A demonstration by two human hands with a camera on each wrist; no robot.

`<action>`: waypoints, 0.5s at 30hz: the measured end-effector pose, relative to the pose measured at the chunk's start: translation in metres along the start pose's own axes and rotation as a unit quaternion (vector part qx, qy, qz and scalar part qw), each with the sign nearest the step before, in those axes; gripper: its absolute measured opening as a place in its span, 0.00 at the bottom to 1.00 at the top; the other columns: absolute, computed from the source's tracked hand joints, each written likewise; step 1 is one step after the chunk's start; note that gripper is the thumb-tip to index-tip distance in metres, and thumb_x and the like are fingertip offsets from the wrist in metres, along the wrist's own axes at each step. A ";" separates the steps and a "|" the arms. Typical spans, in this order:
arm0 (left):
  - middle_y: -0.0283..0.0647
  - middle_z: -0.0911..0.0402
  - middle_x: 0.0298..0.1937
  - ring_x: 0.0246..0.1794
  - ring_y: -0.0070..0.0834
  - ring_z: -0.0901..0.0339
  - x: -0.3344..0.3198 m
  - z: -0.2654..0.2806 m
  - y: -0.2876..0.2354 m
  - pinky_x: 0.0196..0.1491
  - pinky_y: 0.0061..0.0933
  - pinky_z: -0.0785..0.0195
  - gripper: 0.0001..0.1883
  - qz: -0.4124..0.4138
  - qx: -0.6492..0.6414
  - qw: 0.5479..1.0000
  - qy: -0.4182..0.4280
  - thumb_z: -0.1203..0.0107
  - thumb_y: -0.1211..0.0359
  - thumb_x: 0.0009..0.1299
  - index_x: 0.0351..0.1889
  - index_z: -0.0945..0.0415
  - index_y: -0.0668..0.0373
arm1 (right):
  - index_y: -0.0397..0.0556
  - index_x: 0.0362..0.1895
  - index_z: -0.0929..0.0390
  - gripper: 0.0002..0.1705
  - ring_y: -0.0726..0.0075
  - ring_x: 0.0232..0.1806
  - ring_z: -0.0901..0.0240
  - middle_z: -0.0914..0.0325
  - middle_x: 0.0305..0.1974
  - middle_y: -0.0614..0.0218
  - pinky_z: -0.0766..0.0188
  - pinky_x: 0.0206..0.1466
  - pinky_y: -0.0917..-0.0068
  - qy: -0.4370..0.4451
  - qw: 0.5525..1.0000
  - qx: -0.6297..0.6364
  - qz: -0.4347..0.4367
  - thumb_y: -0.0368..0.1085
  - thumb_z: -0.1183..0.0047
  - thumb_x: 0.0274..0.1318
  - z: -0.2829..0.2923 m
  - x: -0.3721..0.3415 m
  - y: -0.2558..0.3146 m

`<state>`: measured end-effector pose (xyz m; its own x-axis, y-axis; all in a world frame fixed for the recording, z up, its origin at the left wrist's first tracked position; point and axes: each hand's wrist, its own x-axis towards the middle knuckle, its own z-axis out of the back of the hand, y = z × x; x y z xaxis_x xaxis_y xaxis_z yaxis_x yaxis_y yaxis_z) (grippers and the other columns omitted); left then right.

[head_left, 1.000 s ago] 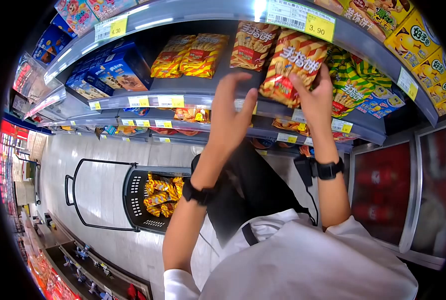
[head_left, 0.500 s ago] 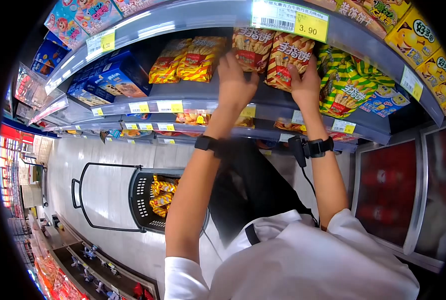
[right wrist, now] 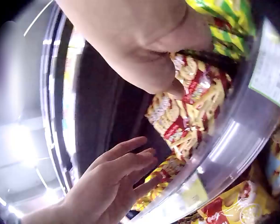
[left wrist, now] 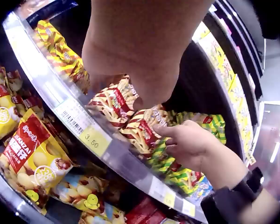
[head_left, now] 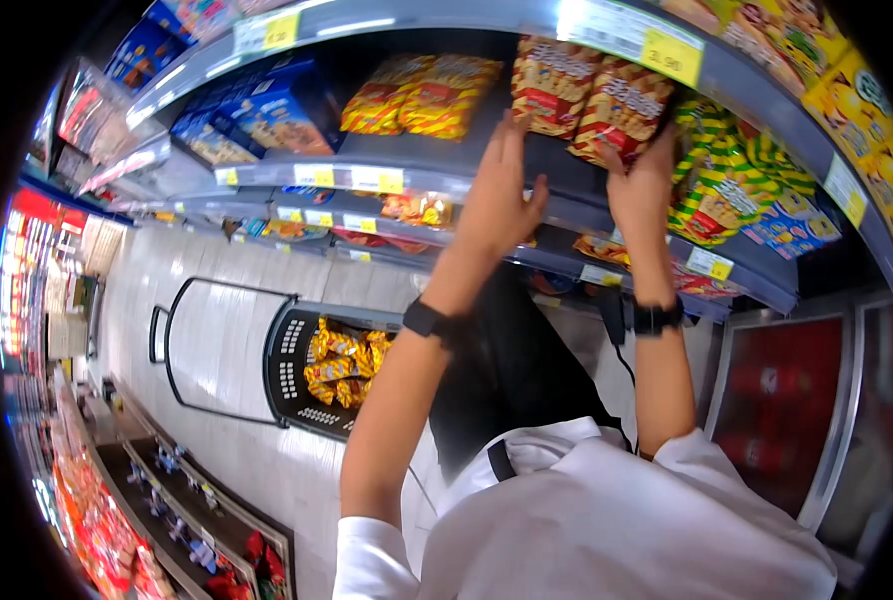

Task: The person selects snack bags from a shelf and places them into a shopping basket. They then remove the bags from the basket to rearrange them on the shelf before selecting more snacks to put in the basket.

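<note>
Two red-striped bags of finger biscuits stand side by side on the shelf (head_left: 542, 160), the left bag (head_left: 555, 90) touching the right bag (head_left: 622, 108). My right hand (head_left: 649, 195) pinches the right bag at its lower right, thumb on its front and fingers along its side. My left hand (head_left: 499, 200) has its fingers straight, fingertips right at the left bag's lower left edge; in the right wrist view this left hand (right wrist: 112, 182) holds nothing. The left wrist view shows the right hand (left wrist: 191, 144) against the right bag's printed front.
Yellow-and-red striped bags (head_left: 447, 98) and blue boxes (head_left: 285, 105) sit further left. Green-and-yellow bags (head_left: 712, 190) crowd the right side. Overhead runs a shelf edge with price tags (head_left: 632, 38). On the floor stands a black basket (head_left: 289, 365) holding several yellow packets.
My right hand has brought its bag down and back, from in front of the shelf edge to beside the left bag. My left hand has moved up to the left bag.
</note>
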<state>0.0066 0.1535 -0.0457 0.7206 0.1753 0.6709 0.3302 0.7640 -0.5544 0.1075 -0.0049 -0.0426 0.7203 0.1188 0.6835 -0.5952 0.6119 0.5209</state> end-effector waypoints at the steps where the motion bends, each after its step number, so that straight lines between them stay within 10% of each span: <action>1: 0.58 0.31 0.62 0.66 0.56 0.36 -0.008 0.011 -0.011 0.67 0.43 0.42 0.31 0.022 -0.036 0.999 0.010 0.44 0.77 0.61 0.64 0.39 0.66 | 0.26 0.68 0.50 0.47 0.28 0.65 0.42 0.39 0.62 0.28 0.45 0.69 0.51 -0.005 0.998 -0.044 0.042 0.34 0.36 0.51 0.015 -0.011 0.021; 7: 0.51 0.21 0.51 0.54 0.48 0.23 -0.060 0.071 -0.064 0.56 0.37 0.31 0.24 0.094 0.007 0.995 -0.026 0.46 0.79 0.61 0.57 0.31 0.63 | 0.41 0.63 0.33 0.29 0.43 0.60 0.29 0.27 0.58 0.48 0.33 0.62 0.58 0.229 0.928 0.288 0.060 0.27 0.44 0.55 0.041 -0.075 0.113; 15: 0.46 0.17 0.40 0.44 0.39 0.18 -0.097 0.130 -0.075 0.50 0.31 0.29 0.10 0.218 0.120 0.966 -0.077 0.49 0.79 0.63 0.42 0.23 0.65 | 0.42 0.51 0.26 0.18 0.53 0.49 0.21 0.19 0.46 0.53 0.27 0.54 0.64 0.337 0.861 0.380 0.007 0.28 0.43 0.55 0.013 -0.076 0.108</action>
<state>-0.1673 0.1597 -0.0048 0.6547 0.5884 0.4745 -0.1474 0.7151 -0.6833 -0.0159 0.0424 -0.0318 0.6023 0.7053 0.3740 -0.4824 -0.0518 0.8744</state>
